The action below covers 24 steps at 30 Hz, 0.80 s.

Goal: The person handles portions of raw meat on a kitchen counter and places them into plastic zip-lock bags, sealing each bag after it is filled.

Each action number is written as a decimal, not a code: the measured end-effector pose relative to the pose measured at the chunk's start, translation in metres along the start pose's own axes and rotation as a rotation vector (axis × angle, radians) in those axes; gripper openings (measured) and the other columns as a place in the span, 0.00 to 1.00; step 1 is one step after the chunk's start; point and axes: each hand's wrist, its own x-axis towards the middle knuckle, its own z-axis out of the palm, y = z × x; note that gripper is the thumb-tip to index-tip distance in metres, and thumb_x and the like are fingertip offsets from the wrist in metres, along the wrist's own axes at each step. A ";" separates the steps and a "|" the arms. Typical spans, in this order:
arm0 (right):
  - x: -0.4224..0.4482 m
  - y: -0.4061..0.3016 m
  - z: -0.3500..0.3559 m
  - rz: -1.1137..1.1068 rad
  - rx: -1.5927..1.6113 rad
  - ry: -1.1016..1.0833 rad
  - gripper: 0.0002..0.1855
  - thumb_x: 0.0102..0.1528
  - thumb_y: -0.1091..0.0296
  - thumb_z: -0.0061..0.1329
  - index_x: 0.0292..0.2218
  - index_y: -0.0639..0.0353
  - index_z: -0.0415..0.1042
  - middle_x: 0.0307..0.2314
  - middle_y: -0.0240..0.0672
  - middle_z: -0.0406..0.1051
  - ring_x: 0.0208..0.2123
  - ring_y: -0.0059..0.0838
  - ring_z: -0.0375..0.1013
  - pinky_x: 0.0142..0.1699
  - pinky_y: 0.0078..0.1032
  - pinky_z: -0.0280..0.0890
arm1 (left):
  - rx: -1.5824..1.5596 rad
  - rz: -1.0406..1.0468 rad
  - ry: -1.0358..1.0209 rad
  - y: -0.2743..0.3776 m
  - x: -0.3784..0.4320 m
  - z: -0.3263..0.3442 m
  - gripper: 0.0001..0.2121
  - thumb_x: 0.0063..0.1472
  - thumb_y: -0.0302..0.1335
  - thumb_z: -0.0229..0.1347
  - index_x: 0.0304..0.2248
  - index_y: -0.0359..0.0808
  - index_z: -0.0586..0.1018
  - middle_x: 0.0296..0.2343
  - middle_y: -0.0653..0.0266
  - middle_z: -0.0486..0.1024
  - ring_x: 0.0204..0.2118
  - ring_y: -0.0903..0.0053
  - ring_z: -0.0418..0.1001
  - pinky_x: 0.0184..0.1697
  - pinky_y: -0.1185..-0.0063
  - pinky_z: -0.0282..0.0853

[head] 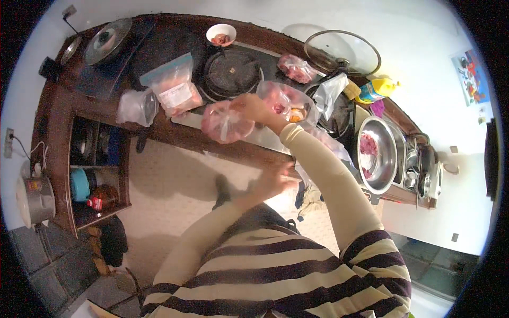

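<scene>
My right hand [252,109] is closed at the upper right of a clear plastic bag of pink raw meat [227,126], over the counter's front edge. My left hand [274,183] is lower, in front of the counter, blurred, with its fingers apart and nothing seen in it. Right of my right hand lies an open plastic bag [278,95] with more meat and something orange-yellow inside. On the other side, a zip bag [179,93] of pale pink meat bears a label with writing. Beside that zip bag sits a whitish plastic bag [137,107].
Behind the bags is a stove burner [232,71], with a white bowl of meat pieces [221,35] beyond. Another wrapped meat packet [296,68] lies near a glass lid [342,51]. To the right are a yellow bottle [377,89] and a steel basin [383,159] holding meat.
</scene>
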 end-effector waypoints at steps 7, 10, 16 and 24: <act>0.014 -0.003 0.016 -0.100 -0.263 -0.146 0.15 0.50 0.68 0.45 0.41 0.50 0.74 0.30 0.47 0.73 0.29 0.46 0.73 0.36 0.35 0.67 | 0.416 -0.074 0.820 0.000 0.013 -0.130 0.07 0.51 0.24 0.54 0.30 0.36 0.70 0.27 0.56 0.68 0.30 0.59 0.68 0.33 0.66 0.65; 0.012 -0.011 0.015 -0.103 -0.136 -0.156 0.13 0.46 0.70 0.46 0.36 0.59 0.73 0.27 0.47 0.72 0.28 0.45 0.72 0.36 0.34 0.66 | 0.464 -0.054 0.801 -0.038 0.022 -0.130 0.11 0.50 0.28 0.56 0.32 0.34 0.70 0.29 0.54 0.68 0.33 0.56 0.67 0.35 0.64 0.64; 0.012 0.020 0.020 -0.214 -0.293 -0.202 0.13 0.45 0.62 0.48 0.31 0.59 0.73 0.27 0.47 0.71 0.27 0.46 0.71 0.34 0.36 0.65 | 0.438 0.006 0.887 -0.060 0.042 -0.130 0.13 0.50 0.28 0.59 0.33 0.31 0.71 0.27 0.57 0.71 0.32 0.65 0.70 0.34 0.72 0.66; 0.012 -0.016 0.003 -0.086 -0.089 -0.209 0.15 0.41 0.56 0.51 0.25 0.60 0.74 0.19 0.47 0.70 0.24 0.49 0.70 0.31 0.38 0.65 | 0.386 -0.001 0.872 -0.048 0.045 -0.132 0.10 0.51 0.25 0.53 0.33 0.29 0.71 0.32 0.48 0.69 0.35 0.52 0.66 0.40 0.63 0.60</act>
